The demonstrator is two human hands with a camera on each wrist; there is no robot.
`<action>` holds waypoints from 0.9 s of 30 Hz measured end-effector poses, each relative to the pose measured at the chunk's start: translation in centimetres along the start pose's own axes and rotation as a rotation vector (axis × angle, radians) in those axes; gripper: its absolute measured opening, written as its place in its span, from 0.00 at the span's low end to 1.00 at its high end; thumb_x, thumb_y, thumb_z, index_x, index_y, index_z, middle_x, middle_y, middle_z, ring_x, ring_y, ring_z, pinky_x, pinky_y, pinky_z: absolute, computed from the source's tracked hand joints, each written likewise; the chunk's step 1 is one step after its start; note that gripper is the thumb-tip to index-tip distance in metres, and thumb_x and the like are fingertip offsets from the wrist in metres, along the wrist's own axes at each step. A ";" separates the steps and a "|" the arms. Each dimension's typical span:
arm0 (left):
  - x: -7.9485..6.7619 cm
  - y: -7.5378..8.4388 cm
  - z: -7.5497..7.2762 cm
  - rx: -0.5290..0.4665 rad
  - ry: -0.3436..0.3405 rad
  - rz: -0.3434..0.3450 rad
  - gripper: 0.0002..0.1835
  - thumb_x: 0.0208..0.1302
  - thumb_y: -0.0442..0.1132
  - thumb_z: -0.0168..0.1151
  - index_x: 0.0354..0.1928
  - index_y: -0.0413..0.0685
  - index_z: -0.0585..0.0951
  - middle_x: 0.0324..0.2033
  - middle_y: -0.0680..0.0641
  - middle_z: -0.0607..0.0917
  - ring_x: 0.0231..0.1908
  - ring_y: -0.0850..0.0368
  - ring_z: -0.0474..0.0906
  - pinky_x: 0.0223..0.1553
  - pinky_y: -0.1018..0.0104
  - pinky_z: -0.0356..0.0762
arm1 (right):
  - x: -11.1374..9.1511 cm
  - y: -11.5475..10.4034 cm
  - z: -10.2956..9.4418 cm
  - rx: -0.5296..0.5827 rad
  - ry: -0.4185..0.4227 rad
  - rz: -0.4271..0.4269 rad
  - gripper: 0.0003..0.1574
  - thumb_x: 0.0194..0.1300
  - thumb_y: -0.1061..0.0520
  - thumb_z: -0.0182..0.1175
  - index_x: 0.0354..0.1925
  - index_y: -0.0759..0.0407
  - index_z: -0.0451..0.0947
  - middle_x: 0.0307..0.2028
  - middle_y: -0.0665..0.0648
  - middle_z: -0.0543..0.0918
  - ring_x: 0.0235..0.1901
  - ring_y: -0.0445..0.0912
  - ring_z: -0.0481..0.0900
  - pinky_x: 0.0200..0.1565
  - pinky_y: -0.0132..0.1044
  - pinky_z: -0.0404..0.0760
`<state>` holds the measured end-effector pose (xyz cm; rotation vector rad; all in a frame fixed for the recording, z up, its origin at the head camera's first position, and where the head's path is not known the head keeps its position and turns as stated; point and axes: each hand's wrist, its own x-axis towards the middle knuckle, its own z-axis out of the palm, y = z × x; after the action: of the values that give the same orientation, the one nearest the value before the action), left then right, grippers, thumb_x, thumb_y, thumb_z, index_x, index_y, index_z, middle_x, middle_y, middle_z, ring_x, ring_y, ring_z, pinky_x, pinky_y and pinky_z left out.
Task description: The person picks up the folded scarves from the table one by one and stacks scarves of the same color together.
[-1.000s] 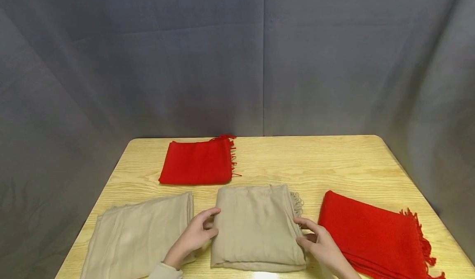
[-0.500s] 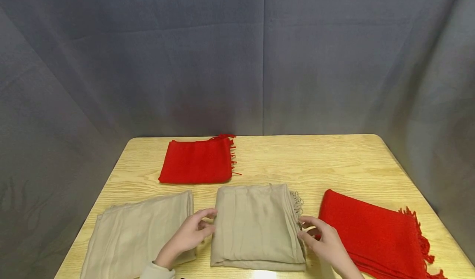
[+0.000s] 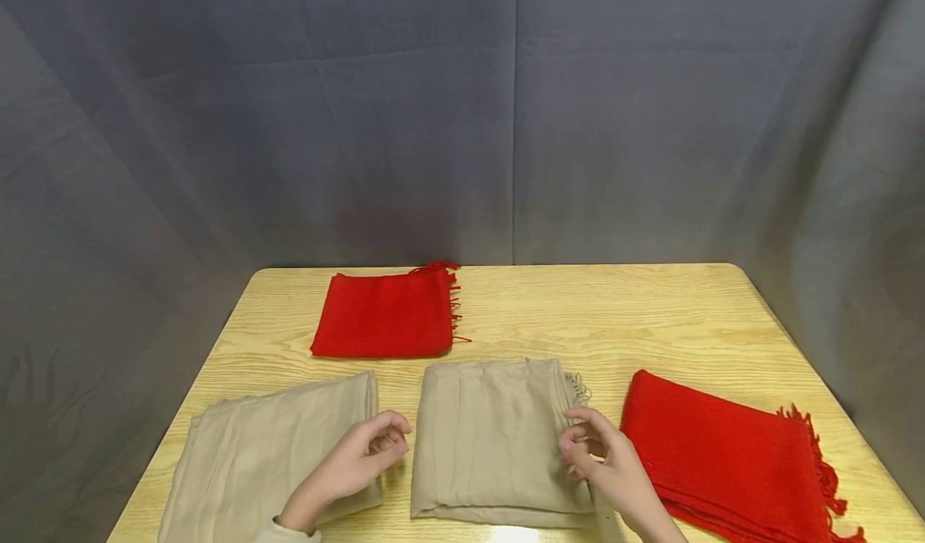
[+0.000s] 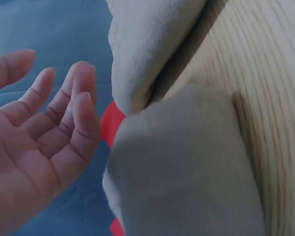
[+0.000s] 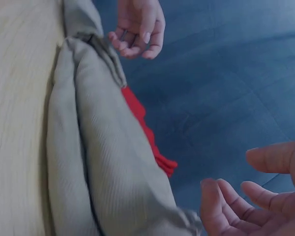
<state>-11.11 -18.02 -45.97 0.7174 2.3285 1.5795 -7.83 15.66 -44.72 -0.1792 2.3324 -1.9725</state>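
Left hand (image 3: pixel 354 463): fingers loosely bent, thumb spread from them. Right hand (image 3: pixel 614 467): same. Folded beige cloth (image 3: pixel 499 447) lies between and below both hands, its fringed edge near the right. Second beige cloth (image 3: pixel 253 455) left of left hand; near red cloth (image 3: pixel 723 455) right of right hand; far red cloth (image 3: pixel 386 318) beyond both.

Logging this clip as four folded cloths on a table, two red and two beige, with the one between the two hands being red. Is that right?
Not quite: the colour is wrong. The cloth between the left hand and right hand is beige, as the head view shows. The rest stands.
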 end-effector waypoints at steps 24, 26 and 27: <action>-1.9 0.0 -2.5 -0.024 0.139 0.022 0.09 0.63 0.31 0.54 0.43 0.35 0.70 0.30 0.40 0.78 0.28 0.53 0.77 0.25 0.65 0.74 | 2.3 -0.8 3.9 0.093 -0.157 -0.066 0.27 0.62 0.65 0.55 0.57 0.70 0.60 0.37 0.73 0.74 0.29 0.50 0.80 0.26 0.45 0.79; -2.1 -0.1 -2.9 -0.033 0.145 0.014 0.10 0.64 0.31 0.53 0.45 0.33 0.69 0.30 0.38 0.78 0.28 0.52 0.77 0.25 0.64 0.74 | 2.6 -0.9 4.2 0.092 -0.173 -0.058 0.27 0.61 0.65 0.56 0.57 0.69 0.60 0.38 0.74 0.73 0.30 0.52 0.80 0.27 0.46 0.79; -2.2 -0.1 -3.1 -0.034 0.150 0.005 0.11 0.64 0.31 0.53 0.45 0.33 0.69 0.30 0.37 0.78 0.28 0.52 0.77 0.25 0.64 0.74 | 2.7 -1.0 4.4 0.092 -0.181 -0.055 0.27 0.61 0.65 0.56 0.57 0.69 0.61 0.38 0.73 0.73 0.30 0.52 0.80 0.27 0.46 0.79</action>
<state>-10.62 -21.66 -45.03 0.6181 2.3985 1.7255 -9.88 10.82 -44.42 -0.4020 2.1427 -1.9916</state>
